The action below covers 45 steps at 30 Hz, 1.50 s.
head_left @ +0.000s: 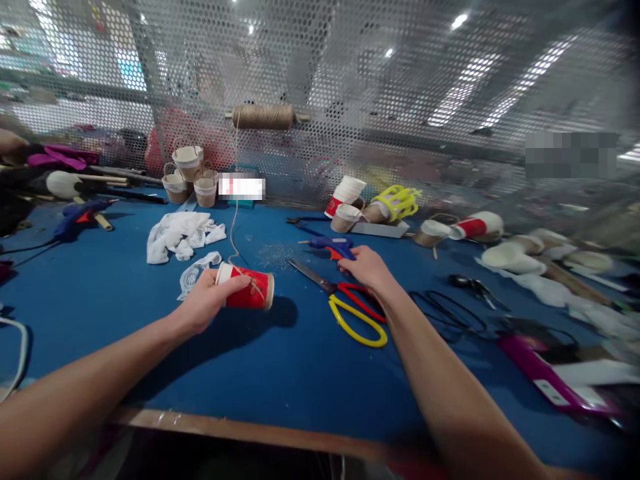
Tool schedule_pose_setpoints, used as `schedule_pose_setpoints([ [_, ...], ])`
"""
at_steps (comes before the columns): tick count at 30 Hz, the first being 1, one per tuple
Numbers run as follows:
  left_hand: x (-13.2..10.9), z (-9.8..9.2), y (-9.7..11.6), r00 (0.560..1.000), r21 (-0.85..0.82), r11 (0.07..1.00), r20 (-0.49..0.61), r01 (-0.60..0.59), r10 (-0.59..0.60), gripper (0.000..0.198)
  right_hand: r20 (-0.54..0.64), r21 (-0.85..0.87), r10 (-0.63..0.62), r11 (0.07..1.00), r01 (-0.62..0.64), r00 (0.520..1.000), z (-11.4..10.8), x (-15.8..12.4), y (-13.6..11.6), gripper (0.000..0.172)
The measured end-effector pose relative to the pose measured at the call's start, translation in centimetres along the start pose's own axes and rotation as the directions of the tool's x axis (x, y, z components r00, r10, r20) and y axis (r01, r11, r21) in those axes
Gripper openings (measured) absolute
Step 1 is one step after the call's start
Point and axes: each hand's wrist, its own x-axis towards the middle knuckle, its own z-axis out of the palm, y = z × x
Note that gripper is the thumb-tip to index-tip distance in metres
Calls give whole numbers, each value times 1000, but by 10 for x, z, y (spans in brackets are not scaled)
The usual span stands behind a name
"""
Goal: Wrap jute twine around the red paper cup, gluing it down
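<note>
My left hand (207, 299) grips a red paper cup (250, 291) lying on its side above the blue table, its rim toward the left. Twine (237, 227) runs from the cup up to a spool (263, 117) on the mesh panel, and my thumb presses it against the cup's side. My right hand (367, 268) is closed around the handle of a blue glue gun (333, 245) with an orange trigger, its nozzle pointing left. Just below it lie large scissors (334, 291) with one red and one yellow handle, blades partly apart.
Crumpled white lace (183, 235) lies left of the twine. Twine-wrapped cups (187, 160) stand behind it. A second glue gun (80, 217) rests at far left. Stacked cups (345, 195) and a yellow plastic basket (397, 202) are at the back. A purple power strip (545, 373) sits at right.
</note>
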Motion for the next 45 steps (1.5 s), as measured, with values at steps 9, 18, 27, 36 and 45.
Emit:
schedule_pose_setpoints([
  [9, 5, 1, -4, 1000, 78, 997, -21, 10, -8, 20, 308, 418, -200, 907, 56, 930, -10, -91, -42, 22],
  [18, 11, 0, -3, 996, 165, 985, -86, 48, -35, 18, 337, 122, -212, 976, 181, 917, -3, -114, -40, 20],
  [27, 8, 2, -1, 998, 267, 962, -45, 53, -43, 18, 285, -12, -290, 952, 305, 914, -3, -122, -36, 18],
  [36, 7, 5, -1, 996, 329, 942, -74, 72, -50, 19, 348, -64, -218, 965, 255, 912, -4, -127, -41, 22],
  [45, 7, 5, -1, 995, 320, 943, -58, 93, -78, 17, 374, -62, -292, 939, 338, 880, -4, -128, -41, 19],
])
